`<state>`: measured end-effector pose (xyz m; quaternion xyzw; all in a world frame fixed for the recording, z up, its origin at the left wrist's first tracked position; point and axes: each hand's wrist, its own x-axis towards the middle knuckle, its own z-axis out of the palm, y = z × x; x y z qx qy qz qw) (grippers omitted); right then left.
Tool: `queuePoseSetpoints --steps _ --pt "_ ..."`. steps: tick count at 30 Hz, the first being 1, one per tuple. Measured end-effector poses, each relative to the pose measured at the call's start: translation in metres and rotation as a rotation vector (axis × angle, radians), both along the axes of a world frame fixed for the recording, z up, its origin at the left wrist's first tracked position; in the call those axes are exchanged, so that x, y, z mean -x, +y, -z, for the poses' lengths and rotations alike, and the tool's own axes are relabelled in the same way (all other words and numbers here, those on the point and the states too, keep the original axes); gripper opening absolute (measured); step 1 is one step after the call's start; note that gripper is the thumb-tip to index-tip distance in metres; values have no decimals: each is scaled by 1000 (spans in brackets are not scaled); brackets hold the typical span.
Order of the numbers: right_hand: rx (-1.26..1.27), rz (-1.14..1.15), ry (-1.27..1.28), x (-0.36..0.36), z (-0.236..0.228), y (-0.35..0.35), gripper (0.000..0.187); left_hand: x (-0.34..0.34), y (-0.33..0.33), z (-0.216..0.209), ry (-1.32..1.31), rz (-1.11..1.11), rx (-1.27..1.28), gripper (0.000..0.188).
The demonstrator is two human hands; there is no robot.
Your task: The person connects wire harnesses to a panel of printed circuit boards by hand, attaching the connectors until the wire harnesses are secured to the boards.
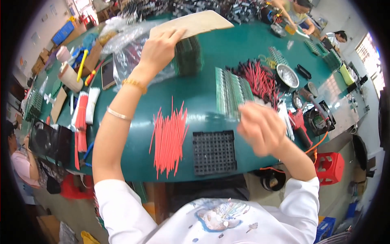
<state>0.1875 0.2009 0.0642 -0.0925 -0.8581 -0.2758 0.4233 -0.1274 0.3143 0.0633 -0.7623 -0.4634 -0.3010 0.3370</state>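
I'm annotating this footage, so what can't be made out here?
Head view:
Right hand: motion blur hides whether it holds anything.
Stack of green boards: the flat tan sheet in the left hand covers its top.
Heap of small black parts: cut off by the top edge.

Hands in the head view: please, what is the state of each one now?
Left hand: closed on a flat tan board.
Right hand: blurred, so open or closed, holding or not, cannot be told.

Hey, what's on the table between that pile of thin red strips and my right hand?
In the head view, a black grid tray lies on the green table between the thin red strips and your right hand.
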Motion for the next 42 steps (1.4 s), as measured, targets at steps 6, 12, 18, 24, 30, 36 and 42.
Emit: queuePoseSetpoints --steps 6,12,18,24,30,36,42 --pt "88 -216 -257 -15 42 -61 17 -22 -17 14 368 -205 7 56" --pt "242 -183 -428 -22 77 -88 14 -26 -143 15 -151 -323 538 42" --pt "614 223 -17 -53 40 -62 16 12 -254 87 -449 -588 691 23" --pt "696 1028 143 -152 77 -4 15 -57 -240 83 -802 -563 826 24" --pt "534 1109 6 -156 88 25 11 -66 -228 84 -771 -607 852 26" --pt "627 1078 -25 -154 85 8 9 -63 -230 87 -892 -543 847 26" --pt "786 877 119 -139 75 -8 12 -61 -228 89 -892 -555 843 23"
